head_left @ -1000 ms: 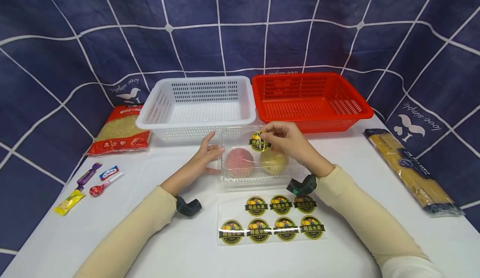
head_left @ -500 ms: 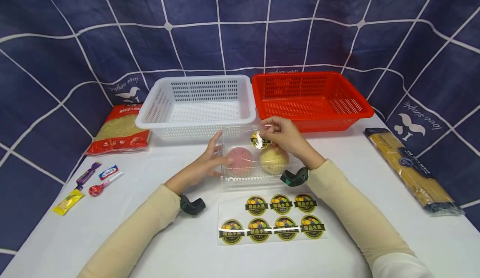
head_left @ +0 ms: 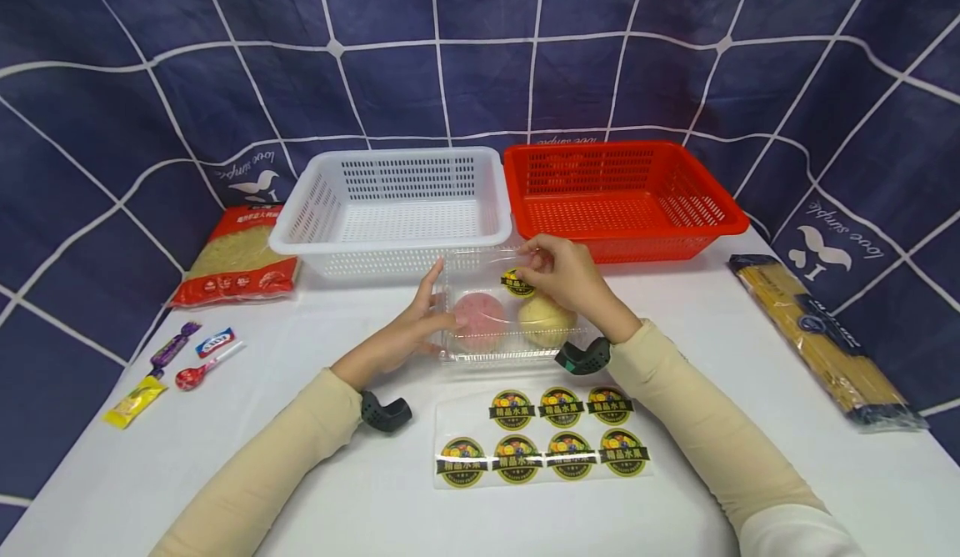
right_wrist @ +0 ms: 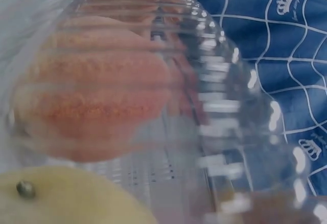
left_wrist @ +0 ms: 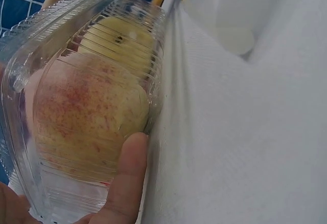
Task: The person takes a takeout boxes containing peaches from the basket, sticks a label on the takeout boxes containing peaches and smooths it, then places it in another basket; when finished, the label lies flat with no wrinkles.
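Observation:
A clear plastic clamshell box (head_left: 480, 353) lies on the white table (head_left: 337, 474). It holds a pink peach (head_left: 480, 311) and a yellow fruit (head_left: 543, 319). My left hand (head_left: 438, 298) rests against the box's left end with straight fingers. One of its fingers (left_wrist: 127, 178) lies along the wall in front of the peach (left_wrist: 87, 116). My right hand (head_left: 534, 263) pinches a round black-and-yellow sticker (head_left: 516, 283) and holds it down on the lid. In the right wrist view the peach (right_wrist: 92, 106) and yellow fruit (right_wrist: 66, 198) show blurred through the ribbed plastic.
A sticker sheet (head_left: 543, 436) lies in front of the box. Behind it stand a white basket (head_left: 390, 240) and a red basket (head_left: 720, 215). A red noodle bag (head_left: 240, 257) and several candies (head_left: 172, 365) lie left. A spaghetti pack (head_left: 821, 336) lies right.
My right hand has brought the sticker down and back onto the lid. My left hand has closed in against the box's left end.

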Motion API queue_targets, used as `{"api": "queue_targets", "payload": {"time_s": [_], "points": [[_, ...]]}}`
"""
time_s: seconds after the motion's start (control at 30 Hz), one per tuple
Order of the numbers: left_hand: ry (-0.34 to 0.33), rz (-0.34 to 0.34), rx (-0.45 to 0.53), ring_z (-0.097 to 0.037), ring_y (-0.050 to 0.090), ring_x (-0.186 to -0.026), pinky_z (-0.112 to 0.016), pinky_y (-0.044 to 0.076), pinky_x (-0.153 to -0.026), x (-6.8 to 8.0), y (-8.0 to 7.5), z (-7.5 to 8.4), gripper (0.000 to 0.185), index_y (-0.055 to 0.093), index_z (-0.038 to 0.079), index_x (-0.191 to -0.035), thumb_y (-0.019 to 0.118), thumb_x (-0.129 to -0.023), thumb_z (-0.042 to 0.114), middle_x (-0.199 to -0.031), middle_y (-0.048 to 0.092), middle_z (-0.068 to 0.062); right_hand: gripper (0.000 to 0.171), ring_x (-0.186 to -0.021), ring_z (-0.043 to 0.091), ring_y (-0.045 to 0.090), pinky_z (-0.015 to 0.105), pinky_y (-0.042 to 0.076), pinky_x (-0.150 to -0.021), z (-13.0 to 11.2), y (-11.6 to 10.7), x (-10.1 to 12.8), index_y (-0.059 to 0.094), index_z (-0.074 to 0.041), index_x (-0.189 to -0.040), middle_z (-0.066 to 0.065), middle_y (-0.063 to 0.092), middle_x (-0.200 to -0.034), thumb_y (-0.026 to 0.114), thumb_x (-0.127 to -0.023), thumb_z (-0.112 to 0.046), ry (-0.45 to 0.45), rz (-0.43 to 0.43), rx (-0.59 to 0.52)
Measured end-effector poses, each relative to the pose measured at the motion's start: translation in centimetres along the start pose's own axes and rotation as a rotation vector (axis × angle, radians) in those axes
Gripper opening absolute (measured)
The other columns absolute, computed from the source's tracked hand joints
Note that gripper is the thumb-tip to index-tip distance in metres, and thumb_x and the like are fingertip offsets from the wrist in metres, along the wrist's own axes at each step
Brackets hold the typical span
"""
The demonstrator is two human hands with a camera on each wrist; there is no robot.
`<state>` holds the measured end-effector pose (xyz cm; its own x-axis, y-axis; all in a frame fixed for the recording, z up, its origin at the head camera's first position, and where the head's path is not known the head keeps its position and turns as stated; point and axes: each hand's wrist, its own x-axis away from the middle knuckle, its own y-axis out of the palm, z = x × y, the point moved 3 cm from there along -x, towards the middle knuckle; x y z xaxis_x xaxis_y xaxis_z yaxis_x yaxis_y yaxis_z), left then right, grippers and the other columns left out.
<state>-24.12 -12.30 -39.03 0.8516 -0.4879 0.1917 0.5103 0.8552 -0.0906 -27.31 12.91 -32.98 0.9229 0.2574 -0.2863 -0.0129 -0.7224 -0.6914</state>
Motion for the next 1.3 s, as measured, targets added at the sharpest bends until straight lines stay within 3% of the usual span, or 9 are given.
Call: {"api": "queue_targets", "payload": {"time_s": [0.2, 0.3, 0.5, 0.7, 0.93, 1.13, 1.3], "points": [[0.007, 0.006, 0.014, -0.060, 0.015, -0.158, -0.079, 0.040, -0.110, 0.0, 0.2, -0.1, 0.115, -0.021, 0.035, -0.170, 0.063, -0.092, 0.025, -0.172, -0.011, -0.037, 0.013, -0.081, 0.023, 0.050, 0.036, 0.037, -0.071, -0.3, 0.2, 0.3, 0.085, -0.008, -0.106, 0.009, 0.061, -0.099, 0.086, -0.092, -0.009, -0.142, -0.078, 0.000], [0.007, 0.010, 0.013, -0.060, 0.012, -0.158, -0.079, 0.038, -0.111, -0.1, 0.2, -0.1, 0.116, -0.021, 0.035, -0.170, 0.064, -0.092, 0.026, -0.172, -0.011, -0.037, 0.012, -0.079, 0.021, 0.050, 0.037, 0.037, -0.071, -0.4, 0.2, 0.4, 0.088, -0.011, -0.104, 0.006, 0.061, -0.102, 0.087, -0.092, -0.013, -0.156, -0.135, 0.013], [0.008, 0.015, 0.010, -0.060, 0.008, -0.159, -0.079, 0.037, -0.111, -0.1, 0.3, -0.2, 0.115, -0.021, 0.035, -0.171, 0.064, -0.093, 0.026, -0.173, -0.011, -0.036, 0.013, -0.085, 0.025, 0.055, 0.035, 0.040, -0.072, -0.1, -1.2, 0.5, 0.087, -0.005, -0.102, 0.010, 0.070, -0.096, 0.087, -0.090, -0.008, -0.041, -0.127, 0.034], [0.020, 0.024, 0.020, -0.061, 0.009, -0.158, -0.082, 0.035, -0.111, -0.1, 0.3, -0.1, 0.114, -0.019, 0.034, -0.171, 0.063, -0.093, 0.026, -0.173, -0.010, -0.036, 0.016, -0.078, 0.021, 0.051, 0.028, 0.041, -0.062, 0.3, -2.6, 0.7, 0.086, -0.005, -0.107, 0.015, 0.077, -0.104, 0.086, -0.091, -0.006, 0.052, -0.148, 0.059], [0.022, 0.041, 0.028, -0.062, 0.011, -0.158, -0.083, 0.033, -0.110, 0.0, 0.5, -0.2, 0.113, -0.015, 0.033, -0.172, 0.064, -0.091, 0.026, -0.173, -0.008, -0.035, 0.026, -0.068, 0.017, 0.065, 0.027, 0.058, -0.061, 0.9, -3.5, 0.8, 0.080, 0.005, -0.118, 0.022, 0.077, -0.115, 0.082, -0.094, -0.002, 0.045, -0.258, -0.150], [0.019, 0.044, 0.032, -0.063, 0.010, -0.157, -0.083, 0.033, -0.110, -0.1, 0.5, -0.3, 0.114, -0.016, 0.033, -0.172, 0.063, -0.091, 0.026, -0.173, -0.009, -0.035, 0.034, -0.091, 0.030, 0.069, 0.033, 0.062, -0.073, 1.6, -6.3, 0.8, 0.073, 0.008, -0.130, 0.023, 0.075, -0.126, 0.077, -0.097, -0.002, 0.027, -0.381, -0.297], [0.007, 0.052, 0.032, -0.063, 0.007, -0.158, -0.083, 0.032, -0.111, 0.0, 0.4, -0.3, 0.115, -0.017, 0.035, -0.172, 0.063, -0.090, 0.029, -0.174, -0.008, -0.034, 0.031, -0.099, 0.024, 0.070, 0.032, 0.062, -0.083, 2.7, -9.4, 1.1, 0.074, 0.002, -0.133, 0.009, 0.078, -0.121, 0.070, -0.103, -0.006, 0.045, -0.363, -0.456]]}}
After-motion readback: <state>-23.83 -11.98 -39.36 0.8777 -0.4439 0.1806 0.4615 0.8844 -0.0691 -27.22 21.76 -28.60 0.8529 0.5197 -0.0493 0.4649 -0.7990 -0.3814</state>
